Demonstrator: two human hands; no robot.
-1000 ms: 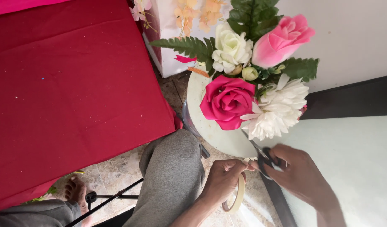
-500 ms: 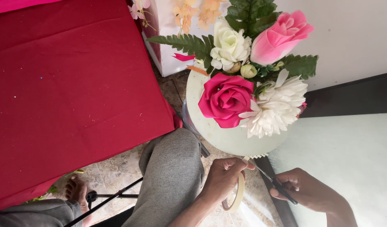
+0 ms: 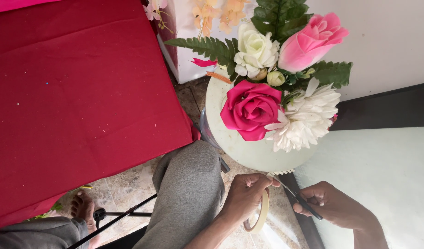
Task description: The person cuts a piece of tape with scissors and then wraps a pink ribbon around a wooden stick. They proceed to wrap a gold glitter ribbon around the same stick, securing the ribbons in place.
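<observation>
While the left hand (image 3: 243, 196) grips a tape roll (image 3: 259, 213), the right hand (image 3: 329, 204) grips scissors (image 3: 296, 197) beneath the round board's edge (image 3: 249, 159).

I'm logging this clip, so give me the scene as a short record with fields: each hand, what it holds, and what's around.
left hand: holds a tape roll
right hand: grips scissors, blades toward the tape
flowers: pink, white and magenta blooms with fern leaves
flower base: pale round form, just above the hands
left side: red cloth
below: grey trouser leg
</observation>
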